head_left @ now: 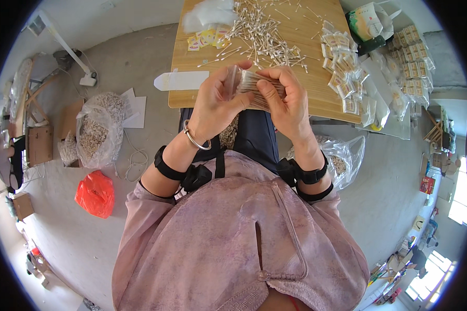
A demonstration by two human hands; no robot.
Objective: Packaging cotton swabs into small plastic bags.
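Note:
Over the near edge of the wooden table [316, 98], both hands hold a bundle of cotton swabs [250, 80]. My left hand [219, 99] grips its left end, thumb laid along the sticks. Clear plastic, like a small bag [232, 82], shows at that end; I cannot tell how far it covers the swabs. My right hand [287, 103] closes on the right side, its thumb pressed on the sticks. Beyond the hands lies a heap of loose cotton swabs [264, 36]. A white card strip [181, 81] lies left of my left hand, sticking out past the table edge.
Filled swab packets [342, 65] pile at the table's right, with more stacked packets [412, 62] beyond. Yellow labels [207, 38] and clear bags [208, 15] lie far left. On the floor stand a large bag of swabs [99, 135] and a red plastic bag [95, 194].

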